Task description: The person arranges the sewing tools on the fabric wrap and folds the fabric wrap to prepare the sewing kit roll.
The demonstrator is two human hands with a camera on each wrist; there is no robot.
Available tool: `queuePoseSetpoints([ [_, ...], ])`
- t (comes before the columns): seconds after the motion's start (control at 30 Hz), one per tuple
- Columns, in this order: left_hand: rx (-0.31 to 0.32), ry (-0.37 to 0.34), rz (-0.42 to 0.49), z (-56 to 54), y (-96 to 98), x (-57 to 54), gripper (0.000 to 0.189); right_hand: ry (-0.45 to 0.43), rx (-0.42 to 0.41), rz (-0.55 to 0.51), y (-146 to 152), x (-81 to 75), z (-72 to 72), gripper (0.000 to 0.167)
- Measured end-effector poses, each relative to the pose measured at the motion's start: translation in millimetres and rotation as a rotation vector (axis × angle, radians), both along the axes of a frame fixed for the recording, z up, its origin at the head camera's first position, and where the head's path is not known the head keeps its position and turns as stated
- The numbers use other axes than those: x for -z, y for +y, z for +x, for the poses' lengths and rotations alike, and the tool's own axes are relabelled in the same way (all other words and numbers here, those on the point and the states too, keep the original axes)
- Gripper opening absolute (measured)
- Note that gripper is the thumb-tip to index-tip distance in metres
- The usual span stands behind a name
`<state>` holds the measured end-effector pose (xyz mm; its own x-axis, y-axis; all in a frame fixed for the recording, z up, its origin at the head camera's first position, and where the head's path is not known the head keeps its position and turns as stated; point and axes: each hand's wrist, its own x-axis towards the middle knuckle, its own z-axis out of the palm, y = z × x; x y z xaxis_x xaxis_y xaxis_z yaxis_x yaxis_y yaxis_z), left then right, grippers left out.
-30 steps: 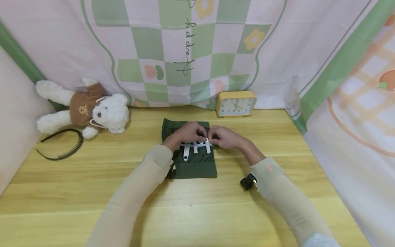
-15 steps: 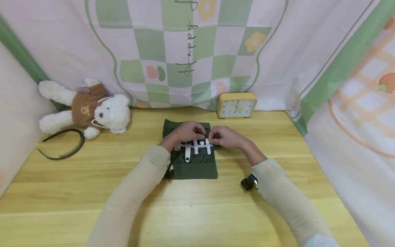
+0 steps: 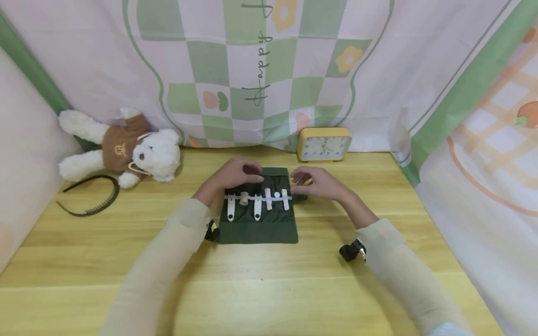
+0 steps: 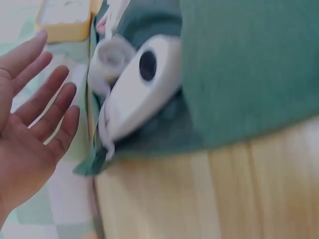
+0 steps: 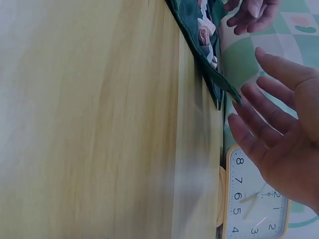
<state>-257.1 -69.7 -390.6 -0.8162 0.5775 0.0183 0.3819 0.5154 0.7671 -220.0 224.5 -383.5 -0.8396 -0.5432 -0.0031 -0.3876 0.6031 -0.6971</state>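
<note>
A dark green cloth organizer (image 3: 258, 232) lies spread open on the wooden desk (image 3: 260, 294), midway between its left and right edges and nearer the back edge than the front. A white elastic strap (image 3: 250, 198) crosses the organizer from side to side, and under it sit, from left to right, a white tool with a black dot (image 3: 230, 210), a beige roll (image 3: 244, 199), a second white tool (image 3: 258, 210), a pink-patterned strip (image 3: 268, 199), a small white round piece (image 3: 277, 195) and another patterned strip (image 3: 286, 200). The left hand (image 3: 238, 173) hangs over the organizer's back-left corner, its fingers released and loosely bent. The right hand (image 3: 316, 182) is just beside the organizer's right edge, fingers likewise relaxed and apart; whether the fingertips touch the cloth, I cannot tell. A yellow-framed clock (image 3: 324, 144) stands at the desk's back edge, right of the organizer. Toward the back-left corner lie a white plush bear (image 3: 157, 154) in a brown top and, nearer the left edge, a black toothed headband (image 3: 102, 204).
</note>
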Motion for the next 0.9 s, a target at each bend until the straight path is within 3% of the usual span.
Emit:
queuePoseSetpoints([
  [0.33, -0.161, 0.01, 0.032, -1.5, -35.9, -7.0, 0.046, -0.021, 0.082, -0.044, 4.6, -11.4, 10.7, 0.043],
  [0.6, -0.26, 0.0, 0.061, -5.6, -52.2, -4.9, 0.042, -0.303, 0.142, -0.124, 4.2, -14.7, 22.6, 0.044],
  [0.9, -0.348, -0.025, 0.032, -9.0, -54.8, -0.7, 0.036, -0.521, 0.134, -0.16, 5.0, -2.4, 38.0, 0.036],
])
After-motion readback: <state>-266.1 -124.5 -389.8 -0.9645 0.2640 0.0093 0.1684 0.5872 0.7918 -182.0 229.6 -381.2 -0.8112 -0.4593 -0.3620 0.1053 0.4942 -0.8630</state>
